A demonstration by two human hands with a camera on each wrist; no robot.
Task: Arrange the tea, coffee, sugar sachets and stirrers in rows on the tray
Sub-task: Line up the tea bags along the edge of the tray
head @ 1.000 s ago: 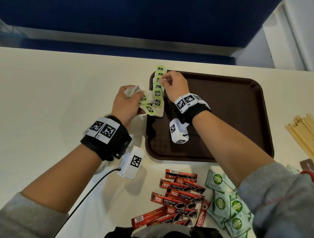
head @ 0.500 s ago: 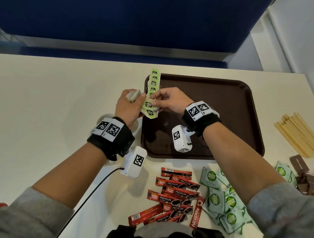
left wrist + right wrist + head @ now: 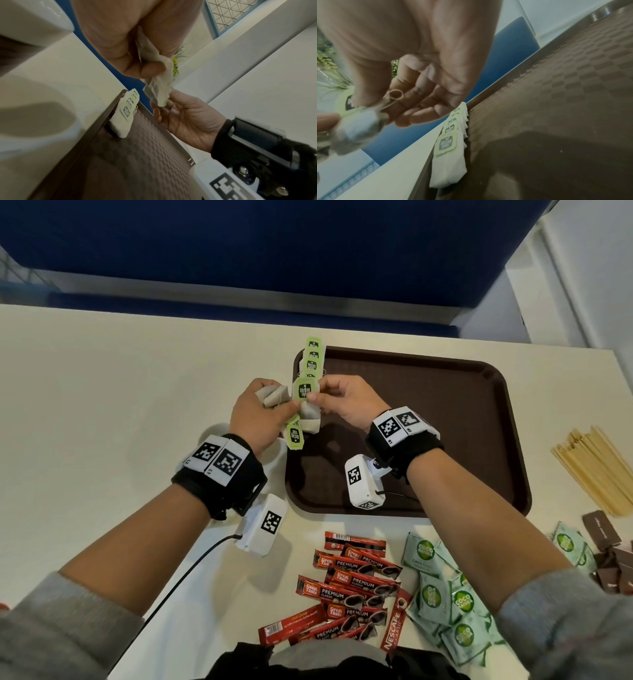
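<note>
A dark brown tray (image 3: 445, 419) lies on the cream table. Along its far left edge runs a row of white tea bags with green tags (image 3: 312, 359) (image 3: 126, 112) (image 3: 452, 135). My left hand (image 3: 260, 416) grips a bunch of tea bags (image 3: 272, 397) (image 3: 159, 88) above the tray's left rim, and one green tag (image 3: 294, 436) hangs below it. My right hand (image 3: 342, 402) pinches one green-tagged tea bag (image 3: 305, 392) from that bunch, right beside the left fingers. Both hands are held above the tray.
Red coffee sachets (image 3: 349, 583) lie in a heap on the table in front of the tray. Green sugar sachets (image 3: 442, 597) lie to their right, brown sachets (image 3: 606, 546) farther right. Wooden stirrers (image 3: 596, 467) lie right of the tray.
My right hand has come back from the row on the tray's left edge to the bunch in my left hand and now pinches a tea bag there. The left hand has hardly moved.
</note>
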